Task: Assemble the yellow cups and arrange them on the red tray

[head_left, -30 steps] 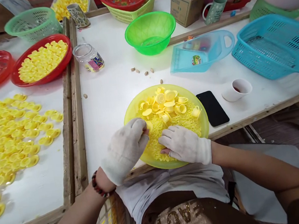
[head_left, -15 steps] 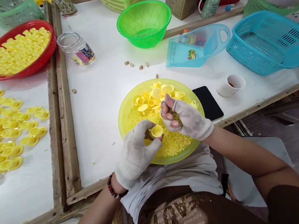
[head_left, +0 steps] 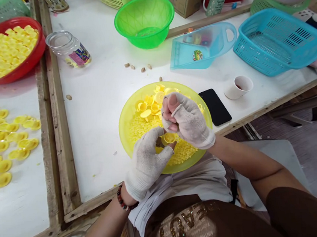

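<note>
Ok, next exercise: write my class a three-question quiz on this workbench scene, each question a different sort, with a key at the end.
1. Multiple choice: what does the left hand hold?
A. a glass jar
B. a small yellow cup
C. a red bowl

2. True or false: the black phone lies beside the yellow basin, not in it.

3. Fill in the blank: seen in the picture, the white cup stands to the ____ of the black phone.

Key: 1 B; 2 true; 3 right.
</note>
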Motion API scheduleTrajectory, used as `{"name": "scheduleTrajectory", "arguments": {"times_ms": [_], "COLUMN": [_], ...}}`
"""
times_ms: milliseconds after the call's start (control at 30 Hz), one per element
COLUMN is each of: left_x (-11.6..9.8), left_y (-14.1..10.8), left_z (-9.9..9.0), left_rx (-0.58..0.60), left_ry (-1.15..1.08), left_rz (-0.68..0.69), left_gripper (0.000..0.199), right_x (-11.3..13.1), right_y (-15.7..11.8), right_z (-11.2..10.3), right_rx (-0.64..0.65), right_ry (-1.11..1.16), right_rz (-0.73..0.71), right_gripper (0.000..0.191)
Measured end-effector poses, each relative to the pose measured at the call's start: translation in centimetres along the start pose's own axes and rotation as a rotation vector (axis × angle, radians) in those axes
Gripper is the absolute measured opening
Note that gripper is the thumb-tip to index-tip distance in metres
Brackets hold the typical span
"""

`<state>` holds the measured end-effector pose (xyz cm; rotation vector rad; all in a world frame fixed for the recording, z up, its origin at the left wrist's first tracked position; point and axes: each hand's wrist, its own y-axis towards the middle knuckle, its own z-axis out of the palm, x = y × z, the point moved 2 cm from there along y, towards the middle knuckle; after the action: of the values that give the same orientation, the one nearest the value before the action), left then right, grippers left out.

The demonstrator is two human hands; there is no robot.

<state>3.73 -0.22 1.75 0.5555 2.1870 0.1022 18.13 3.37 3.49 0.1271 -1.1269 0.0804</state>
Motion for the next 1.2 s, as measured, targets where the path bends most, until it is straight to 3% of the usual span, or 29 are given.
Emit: {"name": "scheduleTrajectory", "arguments": {"times_ms": [133, 267, 367, 467, 600, 733, 867, 967, 1100, 1200], "left_x": [0.1, 0.7, 0.8, 0.6, 1.7, 6.5, 13.3, 18.3, 23.2, 24.3], "left_y": [-0.5, -0.9, -1.0, -1.3, -2.3, -5.0, -10.2, -13.0, -13.5, -12.7], "left_z": [-0.6, -0.6, -0.7, -1.3, -3.6, -9.0, -15.7, -19.7, -22.6, -23.0], "left_rx": [-0.139, -0.062, -0.066, -0.142, -0.261, -0.488, -0.646, -0.654, -0.546, -0.545], "left_ry": [0.019, -0.150, -0.126, -0.002, 0.058, 0.300, 0.598, 0.676, 0.698, 0.729], "left_rz": [0.085, -0.032, -0.028, 0.008, -0.041, -0.181, -0.548, -0.806, -0.945, -0.879], "left_gripper": [0.024, 0.023, 0.025, 0.028, 0.029, 0.025, 0.027, 0.028, 0.019, 0.023], "right_x": [0.5, 0.5, 0.5, 0.5, 0.1, -0.9, -2.0, -2.2, -2.2, -2.3], "right_y": [-0.7, -1.2, -1.1, -1.6, -3.8, -4.9, -5.1, -5.1, -5.0, -5.4], "right_z": [-1.4, -2.3, -2.8, -3.1, -3.6, -4.7, -5.0, -4.7, -4.0, -3.2], "right_rx": [-0.041, -0.047, -0.009, 0.173, 0.498, 0.589, 0.621, 0.630, 0.638, 0.678], "right_ry": [-0.038, -0.170, -0.496, -0.882, -1.308, -1.516, -1.568, -1.579, -1.591, -1.630], "right_rz": [0.018, 0.001, -0.062, -0.161, -0.250, -0.488, -0.636, -0.669, -0.665, -0.569], "right_gripper": [0.041, 0.039, 0.029, 0.018, 0.020, 0.019, 0.024, 0.024, 0.024, 0.022]}}
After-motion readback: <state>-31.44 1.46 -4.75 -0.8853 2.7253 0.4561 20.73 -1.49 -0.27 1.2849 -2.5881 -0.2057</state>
